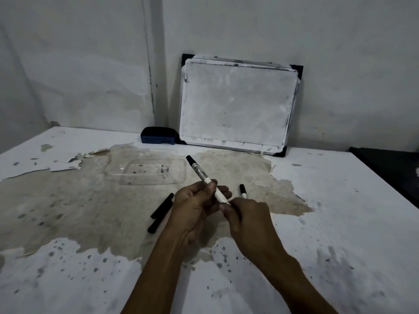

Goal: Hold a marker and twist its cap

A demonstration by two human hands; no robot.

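A white marker (201,175) with a black cap at its far end is held above the table, tilted up to the left. My left hand (195,205) grips its barrel in the middle. My right hand (247,216) pinches its near end, which is hidden by the fingers. A second white marker (243,191) with a black cap lies on the table just behind my right hand. Two black pens or caps (161,213) lie end to end left of my left hand.
A small smudged whiteboard (235,105) with black corners leans on the back wall. Left of it sits a blue eraser (158,135). A clear plastic tray (145,169) lies mid-table. The table (340,211) has peeling white paint. A dark surface (390,164) adjoins at right.
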